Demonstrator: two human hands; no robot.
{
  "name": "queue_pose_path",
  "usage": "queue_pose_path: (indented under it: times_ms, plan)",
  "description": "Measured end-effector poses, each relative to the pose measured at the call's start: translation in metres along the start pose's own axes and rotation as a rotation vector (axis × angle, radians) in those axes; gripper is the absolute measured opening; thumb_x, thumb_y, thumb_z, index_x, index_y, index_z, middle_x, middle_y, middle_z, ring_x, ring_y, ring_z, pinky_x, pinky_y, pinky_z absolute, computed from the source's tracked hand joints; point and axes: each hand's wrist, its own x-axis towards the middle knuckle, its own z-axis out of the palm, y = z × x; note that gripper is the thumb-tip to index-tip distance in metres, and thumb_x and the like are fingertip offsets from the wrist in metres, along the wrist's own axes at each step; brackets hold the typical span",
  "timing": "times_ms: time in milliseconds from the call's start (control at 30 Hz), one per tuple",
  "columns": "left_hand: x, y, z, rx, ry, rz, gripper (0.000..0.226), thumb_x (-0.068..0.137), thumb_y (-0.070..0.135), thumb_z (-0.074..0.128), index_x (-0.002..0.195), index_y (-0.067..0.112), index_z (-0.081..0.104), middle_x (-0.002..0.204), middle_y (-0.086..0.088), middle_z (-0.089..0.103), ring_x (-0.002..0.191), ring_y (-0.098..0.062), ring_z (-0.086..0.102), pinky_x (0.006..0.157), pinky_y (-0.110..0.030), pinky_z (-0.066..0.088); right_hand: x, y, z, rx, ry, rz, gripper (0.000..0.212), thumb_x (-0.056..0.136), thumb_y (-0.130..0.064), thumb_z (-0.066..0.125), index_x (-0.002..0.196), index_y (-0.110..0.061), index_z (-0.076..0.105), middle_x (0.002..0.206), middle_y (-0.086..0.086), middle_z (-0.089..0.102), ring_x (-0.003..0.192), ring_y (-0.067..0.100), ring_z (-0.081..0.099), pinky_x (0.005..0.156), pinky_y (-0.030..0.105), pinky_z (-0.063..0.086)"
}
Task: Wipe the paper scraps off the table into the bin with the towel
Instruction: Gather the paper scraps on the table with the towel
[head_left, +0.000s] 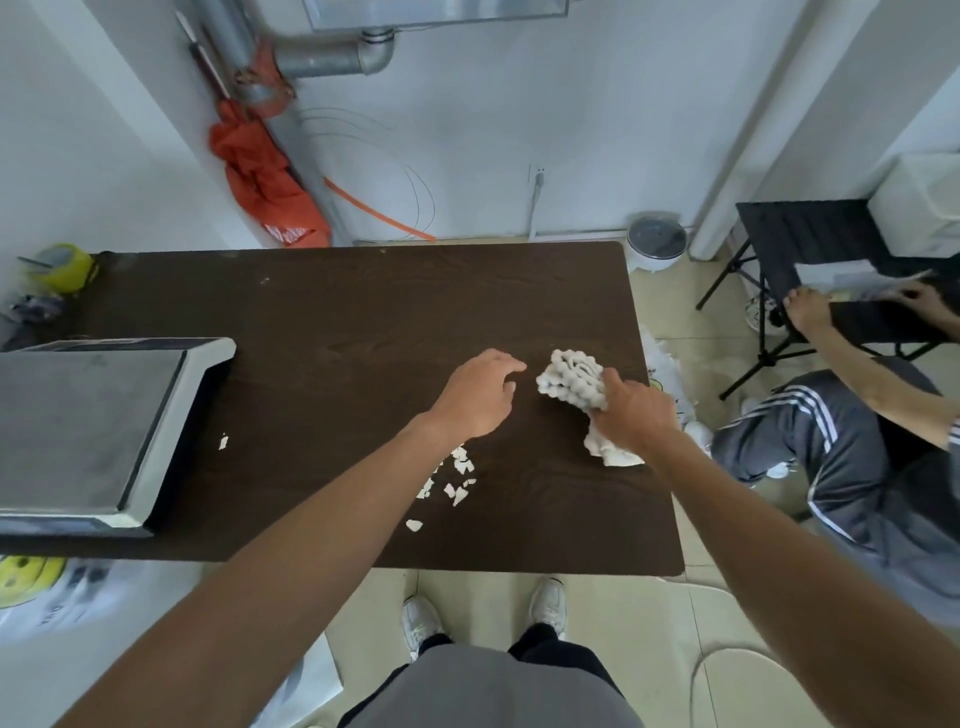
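A crumpled white towel (574, 382) lies on the dark brown table (337, 312) near its right edge, and my right hand (636, 410) grips its near part. My left hand (480, 397) hovers just left of the towel with fingers apart, holding nothing. Several white paper scraps (454, 480) lie scattered on the table below my left hand, partly hidden by my forearm; one stray scrap (223, 442) sits further left. A white plastic bag (667, 374) hangs beside the table's right edge; only part of it shows.
A grey flat device (88, 426) covers the table's left end. A seated person (841, 447) works at a black folding table (810, 244) to the right. A round white appliance (655, 244) stands on the floor past the far right corner. My feet (548, 605) are below the near edge.
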Motion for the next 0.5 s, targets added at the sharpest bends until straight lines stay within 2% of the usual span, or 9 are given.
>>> queue_pose_path:
  times_ms: [100, 200, 367, 500]
  plan:
    - [0.003, 0.006, 0.005, -0.049, 0.028, -0.016, 0.035, 0.103, 0.018, 0.053, 0.137, 0.016, 0.062, 0.138, -0.004, 0.062, 0.127, -0.023, 0.057, 0.111, -0.037, 0.041, -0.003, 0.021, 0.011, -0.054, -0.029, -0.001, 0.050, 0.095, -0.048, 0.051, 0.133, -0.020, 0.035, 0.103, 0.008, 0.064, 0.090, 0.032, 0.065, 0.065, 0.035, 0.043]
    - [0.002, 0.009, 0.013, -0.063, -0.028, -0.029, 0.036, 0.103, 0.021, 0.053, 0.138, 0.018, 0.061, 0.134, -0.005, 0.065, 0.123, -0.023, 0.061, 0.108, -0.041, 0.044, -0.023, 0.018, 0.029, 0.029, -0.017, 0.046, 0.049, 0.094, -0.042, 0.051, 0.134, -0.020, 0.034, 0.106, 0.010, 0.063, 0.089, 0.033, 0.065, 0.064, 0.035, 0.042]
    - [-0.009, 0.009, 0.027, -0.089, -0.097, -0.046, 0.036, 0.103, 0.021, 0.051, 0.138, 0.018, 0.061, 0.127, -0.003, 0.071, 0.119, -0.022, 0.065, 0.105, -0.043, 0.048, -0.058, -0.023, 0.043, 0.154, -0.005, 0.168, 0.051, 0.091, -0.039, 0.054, 0.133, -0.018, 0.034, 0.109, 0.010, 0.063, 0.090, 0.034, 0.066, 0.065, 0.036, 0.040]
    - [-0.021, 0.005, 0.042, -0.101, -0.127, -0.079, 0.036, 0.102, 0.025, 0.052, 0.138, 0.023, 0.059, 0.122, 0.000, 0.072, 0.116, -0.022, 0.065, 0.101, -0.040, 0.049, -0.072, -0.064, 0.052, 0.186, -0.020, 0.141, 0.054, 0.091, -0.044, 0.054, 0.132, -0.017, 0.032, 0.102, 0.007, 0.063, 0.082, 0.028, 0.067, 0.059, 0.032, 0.041]
